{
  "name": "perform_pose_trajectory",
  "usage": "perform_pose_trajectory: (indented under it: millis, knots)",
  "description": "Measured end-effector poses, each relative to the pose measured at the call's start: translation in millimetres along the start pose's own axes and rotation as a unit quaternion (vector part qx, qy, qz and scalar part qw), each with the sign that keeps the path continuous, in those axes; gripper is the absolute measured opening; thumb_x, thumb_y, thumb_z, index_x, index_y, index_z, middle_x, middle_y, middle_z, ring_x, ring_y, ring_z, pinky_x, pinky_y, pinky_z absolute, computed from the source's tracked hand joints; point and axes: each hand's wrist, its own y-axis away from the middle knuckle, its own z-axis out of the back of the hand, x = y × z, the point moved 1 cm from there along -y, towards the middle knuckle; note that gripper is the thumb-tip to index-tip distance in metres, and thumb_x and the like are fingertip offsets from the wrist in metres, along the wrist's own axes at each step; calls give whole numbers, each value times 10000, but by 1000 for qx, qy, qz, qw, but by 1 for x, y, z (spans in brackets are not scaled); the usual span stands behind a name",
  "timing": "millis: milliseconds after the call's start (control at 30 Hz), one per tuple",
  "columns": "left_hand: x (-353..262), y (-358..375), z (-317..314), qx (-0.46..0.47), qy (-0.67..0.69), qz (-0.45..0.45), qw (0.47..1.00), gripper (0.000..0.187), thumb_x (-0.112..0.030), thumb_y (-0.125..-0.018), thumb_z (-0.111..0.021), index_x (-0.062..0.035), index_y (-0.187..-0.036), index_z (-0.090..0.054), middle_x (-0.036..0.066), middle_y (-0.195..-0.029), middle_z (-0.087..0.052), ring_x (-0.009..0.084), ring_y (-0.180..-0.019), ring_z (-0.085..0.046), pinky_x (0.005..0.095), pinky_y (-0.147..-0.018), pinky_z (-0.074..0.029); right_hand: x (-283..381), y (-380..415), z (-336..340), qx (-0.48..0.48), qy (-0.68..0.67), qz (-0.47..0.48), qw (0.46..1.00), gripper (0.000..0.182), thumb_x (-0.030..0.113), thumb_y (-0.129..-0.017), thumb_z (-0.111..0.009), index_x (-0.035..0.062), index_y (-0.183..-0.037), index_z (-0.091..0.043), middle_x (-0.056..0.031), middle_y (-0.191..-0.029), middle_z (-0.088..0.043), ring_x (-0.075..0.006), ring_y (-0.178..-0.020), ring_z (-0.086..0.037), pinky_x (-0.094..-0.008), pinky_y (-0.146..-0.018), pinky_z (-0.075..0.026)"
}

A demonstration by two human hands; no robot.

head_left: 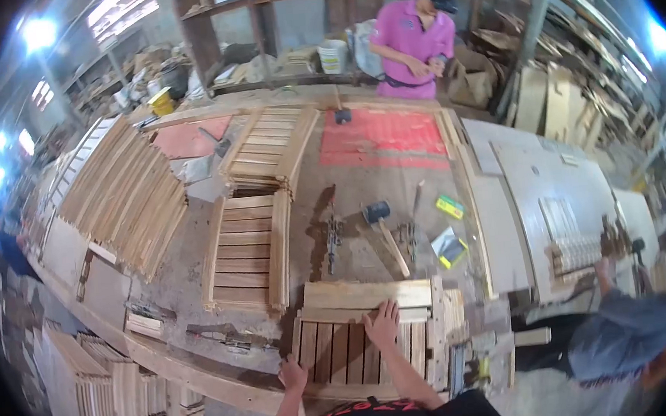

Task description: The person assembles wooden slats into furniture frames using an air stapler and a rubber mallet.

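A slatted wooden panel (333,353) lies at the near edge of the workbench, just in front of my body. My left hand (293,374) is at its left edge, with the fingers curled around the frame near the corner. Across its upper part, my right hand (382,325) rests flat with the fingers stretched toward the far rail. A pale wooden board (367,292) lies along the panel's far side. To the right stands a wooden block fixture (439,332). Beyond the panel lies a mallet (386,239) with a black head.
Stacked slatted panels (244,250) stand left of centre, beside a large pile of wooden strips (117,194). Bar clamps (334,235), a yellow-green box (449,207) and a red sheet (382,138) lie on the bench. One person (418,41) stands opposite; another (624,334) works at right.
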Motion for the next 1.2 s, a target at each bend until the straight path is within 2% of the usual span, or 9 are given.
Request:
perform_pose_trajectory:
  millis: [233, 333, 467, 667, 833, 933, 1000, 1133, 1200]
  knots:
    - [15, -18, -1, -53, -24, -17, 998, 283, -198, -790, -658, -38, -1013, -588, 176, -1047, -595, 367, -1038, -564, 526, -870, -445, -57, 34, 68, -33, -99, -2, 994, 577, 378, -850, -625, -22, -1250, -511, -267, -1152, -612, -443, -971, -620, -493, -825, -504]
    - [-5, 8, 20, -196, -67, -81, 975, 402, -221, -771, -681, -19, -1093, -549, 201, -1117, -534, 392, -1092, -513, 518, -892, -433, -91, 85, 94, -76, -128, -39, 988, 440, 313, -829, -649, -3, -1131, -605, -225, -1019, -669, -397, -994, -626, -468, -839, -499]
    - [-23, 19, 2, -94, -30, -182, 978, 635, -265, -783, -670, 23, -1295, -428, 246, -1215, -483, 425, -1167, -462, 532, -954, -402, -107, 138, 114, -46, -150, -118, 981, 375, 265, -817, -645, -8, -1073, -639, -215, -976, -682, -374, -954, -646, -433, -837, -506]
    - [-66, 20, -15, -14, 71, -20, 997, 829, -341, -848, -581, 67, -1463, -204, 315, -1339, -457, 454, -1265, -429, 513, -1044, -371, -126, 170, 84, -38, -186, -163, 968, 348, 263, -811, -632, 40, -1077, -652, -152, -919, -704, -323, -858, -675, -412, -767, -520]
    - [-43, -26, 19, 29, 126, 27, 991, 732, -465, -814, -656, 57, -1306, -514, 225, -1073, -662, 335, -984, -653, 405, -872, -506, -120, 176, 85, -79, -186, -130, 971, 261, 158, -819, -642, -44, -984, -649, -161, -818, -677, -240, -743, -664, -335, -691, -527]
    - [-67, 3, 125, 250, 235, -56, 938, 560, -486, -814, -667, 53, -965, -700, 183, -902, -699, 244, -861, -670, 373, -754, -512, -129, 171, 82, -72, -203, -151, 965, 311, 209, -862, -622, -9, -1083, -612, -166, -968, -642, -263, -864, -621, -381, -769, -497]
    - [-64, -16, 76, 222, 341, -169, 898, 494, -412, -788, -673, 69, -901, -679, 100, -761, -654, 208, -695, -609, 362, -611, -474, -120, 174, 102, 50, -194, -250, 947, 466, 316, -942, -579, 49, -1320, -523, -196, -1281, -564, -352, -1175, -537, -469, -978, -434]
    - [-109, 14, 117, 166, 389, -209, 882, 440, -350, -752, -642, 84, -707, -589, 96, -556, -496, 187, -576, -510, 370, -550, -419, -100, 174, 140, -75, -233, -32, 969, 361, 303, -954, -575, 1, -1139, -641, -189, -1095, -648, -339, -1019, -592, -476, -880, -477]
    - [-106, 35, 197, 154, 422, -234, 862, 381, -321, -750, -639, 55, -699, -611, 56, -541, -496, 151, -566, -514, 342, -527, -405, -73, 165, 161, -189, -372, -199, 887, 331, 289, -954, -581, -17, -1041, -672, -180, -1001, -669, -320, -895, -620, -442, -772, -513]
